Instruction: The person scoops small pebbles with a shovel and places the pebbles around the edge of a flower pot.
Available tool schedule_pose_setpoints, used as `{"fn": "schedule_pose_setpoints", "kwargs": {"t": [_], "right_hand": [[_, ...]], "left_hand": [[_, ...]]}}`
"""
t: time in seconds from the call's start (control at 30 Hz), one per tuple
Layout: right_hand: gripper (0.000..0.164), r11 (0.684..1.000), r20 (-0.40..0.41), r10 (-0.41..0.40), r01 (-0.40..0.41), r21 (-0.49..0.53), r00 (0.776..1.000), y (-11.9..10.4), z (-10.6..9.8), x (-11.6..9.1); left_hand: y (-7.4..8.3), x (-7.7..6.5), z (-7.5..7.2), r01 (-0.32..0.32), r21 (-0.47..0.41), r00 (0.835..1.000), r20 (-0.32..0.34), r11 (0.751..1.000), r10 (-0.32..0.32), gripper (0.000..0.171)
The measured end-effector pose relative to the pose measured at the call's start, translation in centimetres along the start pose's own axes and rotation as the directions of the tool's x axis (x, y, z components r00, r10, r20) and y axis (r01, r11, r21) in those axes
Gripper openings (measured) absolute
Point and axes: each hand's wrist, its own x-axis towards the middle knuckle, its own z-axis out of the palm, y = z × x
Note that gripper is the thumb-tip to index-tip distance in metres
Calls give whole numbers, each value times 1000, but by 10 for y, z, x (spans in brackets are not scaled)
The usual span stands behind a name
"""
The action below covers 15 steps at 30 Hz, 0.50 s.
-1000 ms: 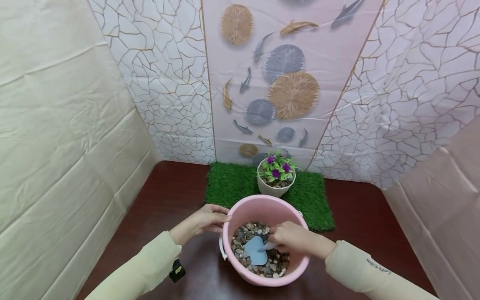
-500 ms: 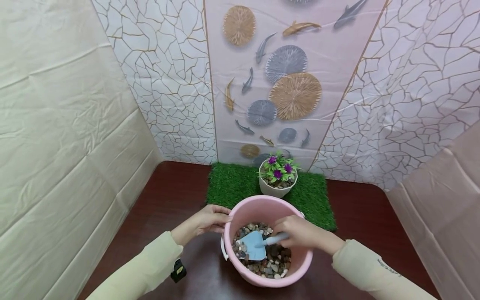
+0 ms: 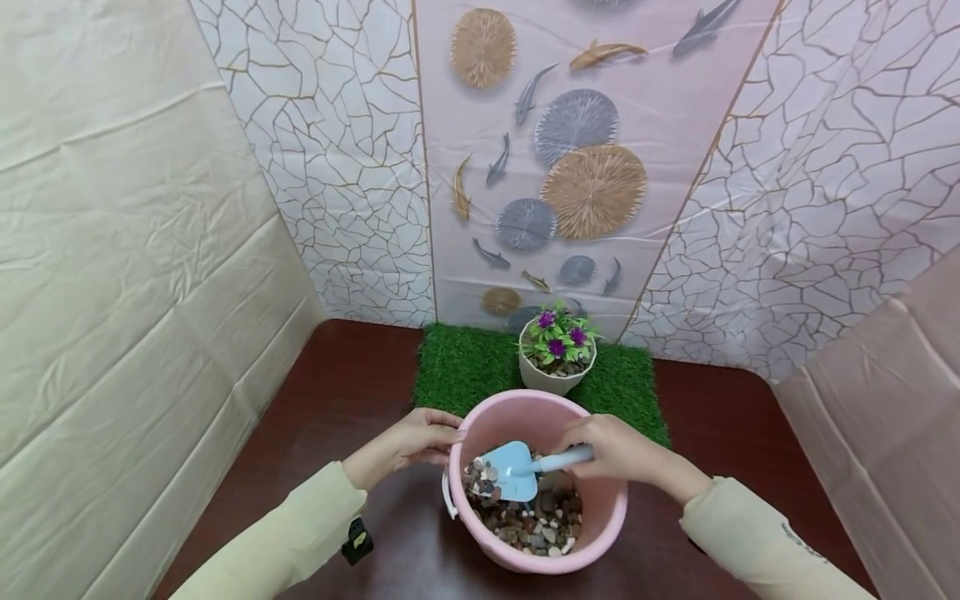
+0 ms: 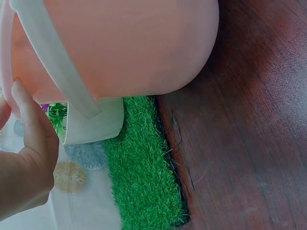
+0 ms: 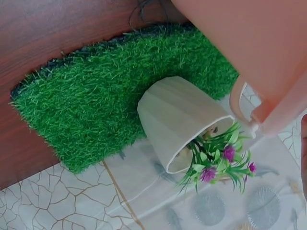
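Note:
A pink bucket [image 3: 540, 565] stands on the table with pebbles [image 3: 534, 527] in its bottom. My left hand [image 3: 411, 439] pinches the bucket's left rim; in the left wrist view a digit of that hand [image 4: 31, 153] presses the rim's outer side, beside the white bail handle [image 4: 53, 57]. Inside the bucket, my right hand [image 3: 611, 446] grips the grey-white handle of a light blue hand shovel [image 3: 512, 473]. The blade, tilted to the left, carries several pebbles at its tip and sits above the rest. The right wrist view shows only a sliver of my right hand at its edge.
Behind the bucket a white pot [image 3: 551, 382] with purple flowers stands on a green artificial grass mat [image 3: 465, 358]. Both rest on the dark red-brown table [image 3: 345, 367]. Patterned cloth [image 3: 360, 192] hangs at the back, with beige cloth at the sides.
The right hand has lifted the shovel out of the pebbles and drawn back rightward, turning its blade left with pebbles on it. The left hand stays on the rim.

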Motion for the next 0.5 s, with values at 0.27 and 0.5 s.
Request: {"fn": "schedule_pose_setpoints", "kwargs": {"t": [0.27, 0.5], "right_hand": [[17, 997, -9, 65, -64, 43, 998, 5, -7, -6], [18, 990, -14, 134, -133, 41, 991, 10, -18, -14]], "left_hand": [[2, 1, -1, 9, -8, 1000, -6, 1000, -9, 45], [1, 1, 0, 8, -19, 1000, 6, 1000, -8, 45]]}}
